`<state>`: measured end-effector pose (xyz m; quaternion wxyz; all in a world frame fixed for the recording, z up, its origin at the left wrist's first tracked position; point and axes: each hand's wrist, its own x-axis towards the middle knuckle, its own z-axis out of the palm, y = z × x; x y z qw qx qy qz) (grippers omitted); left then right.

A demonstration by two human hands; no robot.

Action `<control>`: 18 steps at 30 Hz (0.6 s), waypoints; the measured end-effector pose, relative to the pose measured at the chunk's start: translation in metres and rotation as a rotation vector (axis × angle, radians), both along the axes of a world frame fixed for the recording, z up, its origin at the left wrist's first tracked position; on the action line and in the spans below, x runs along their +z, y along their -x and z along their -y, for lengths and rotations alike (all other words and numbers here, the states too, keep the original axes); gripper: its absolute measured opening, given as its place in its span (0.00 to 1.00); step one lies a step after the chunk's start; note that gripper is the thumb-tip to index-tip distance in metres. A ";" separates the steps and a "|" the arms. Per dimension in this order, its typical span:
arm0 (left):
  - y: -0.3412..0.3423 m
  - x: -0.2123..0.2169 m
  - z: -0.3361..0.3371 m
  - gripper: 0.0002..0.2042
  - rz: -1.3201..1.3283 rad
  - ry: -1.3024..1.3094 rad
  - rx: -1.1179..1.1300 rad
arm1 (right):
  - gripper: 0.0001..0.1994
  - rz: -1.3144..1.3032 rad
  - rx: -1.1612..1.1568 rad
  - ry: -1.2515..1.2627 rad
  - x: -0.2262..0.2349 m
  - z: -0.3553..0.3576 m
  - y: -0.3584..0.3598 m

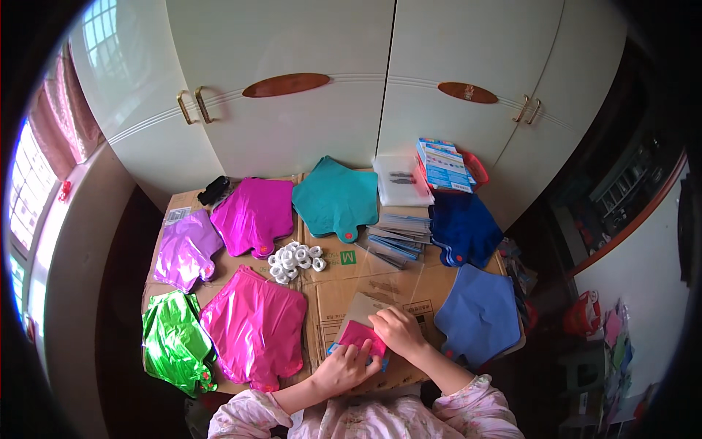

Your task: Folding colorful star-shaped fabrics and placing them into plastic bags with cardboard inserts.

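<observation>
Head view: the left grip (345,369) lies over the near side of a folded pink piece (357,332), bent fingertips resting on its face; whether the thumb pinches it from below, I cannot tell. The right grip (398,333) has its fingers gathered at the piece's right side, beside a grey card (357,310); its thumb is partly hidden, so I cannot tell whether it clasps or only presses. The pink piece lies on the card, near the middle of the tabletop's (326,296) near side, and a blue edge shows beneath.

The piece looks thin and light, probably soft, slick and quick to crease or spring open, so it is best taken by a folded edge, with flat fingertips. The card looks stiffer, and its sides should bear a light pinch without bending.

Left of the hands lie pink foils (254,325), with green foils (174,338) beyond; their shiny, wrinkled faces suggest they slide easily and suit lifting by a rim. At right lie blue foils (479,314). Farther off are white rings (290,261), a loose card stack (398,236), teal foils (335,196) and clear bags (401,183), probably slippery too.
</observation>
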<state>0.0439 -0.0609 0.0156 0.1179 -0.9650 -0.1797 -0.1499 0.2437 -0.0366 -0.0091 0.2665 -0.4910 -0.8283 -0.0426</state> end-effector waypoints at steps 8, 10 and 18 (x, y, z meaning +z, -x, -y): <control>-0.015 -0.017 -0.011 0.14 0.014 -0.057 0.054 | 0.03 0.002 0.047 -0.035 0.011 -0.001 0.000; -0.019 -0.018 -0.014 0.13 0.037 -0.073 0.047 | 0.03 -0.007 0.059 -0.027 0.011 -0.004 -0.004; -0.021 -0.012 -0.015 0.17 0.133 -0.002 0.069 | 0.20 -1.083 -0.286 0.173 -0.021 0.026 -0.019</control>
